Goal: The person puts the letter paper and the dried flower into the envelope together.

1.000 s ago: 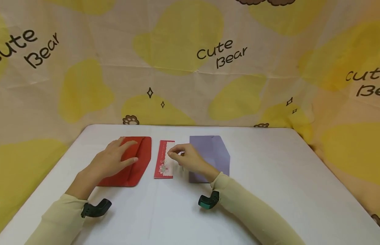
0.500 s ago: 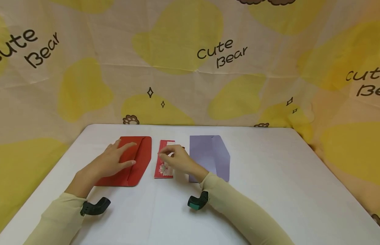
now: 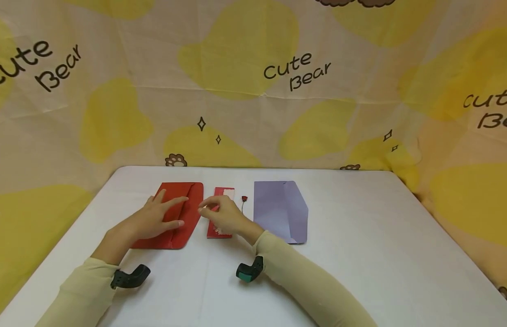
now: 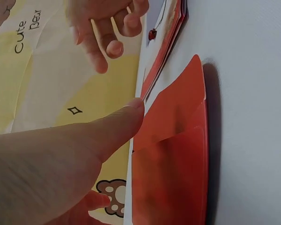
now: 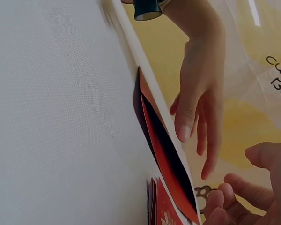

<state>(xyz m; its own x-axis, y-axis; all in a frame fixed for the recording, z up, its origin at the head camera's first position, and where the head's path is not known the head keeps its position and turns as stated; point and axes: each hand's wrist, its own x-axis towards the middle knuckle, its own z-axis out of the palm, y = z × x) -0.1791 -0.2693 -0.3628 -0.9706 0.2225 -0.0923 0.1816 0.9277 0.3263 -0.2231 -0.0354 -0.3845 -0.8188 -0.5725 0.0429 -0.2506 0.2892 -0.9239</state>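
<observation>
A red envelope [image 3: 193, 213] lies on the left with its flap unfolded to the right. Over it is my left hand [image 3: 149, 221], fingers spread; in the left wrist view the thumb [image 4: 124, 119] is straight, and contact with the paper is hard to judge. My right hand [image 3: 228, 217] hovers above a red and white flowered card [image 3: 219, 191], partly covering it. Its thumb [image 5: 264, 153] and fingers are bent but apart, with nothing between them in the right wrist view. Just right of the card lies a small red rose [image 3: 244, 199] on a thin stem, partly hidden.
A purple envelope [image 3: 273, 211] lies to the right of the rose, flap side to the right. Everything rests on a white table [image 3: 380, 254]. A patterned cloth [image 3: 237, 54] hangs behind the far edge.
My right hand has moved left from between the card and the purple envelope, across the card towards the red envelope. The rose has come into view. My left hand stays nearly in place.
</observation>
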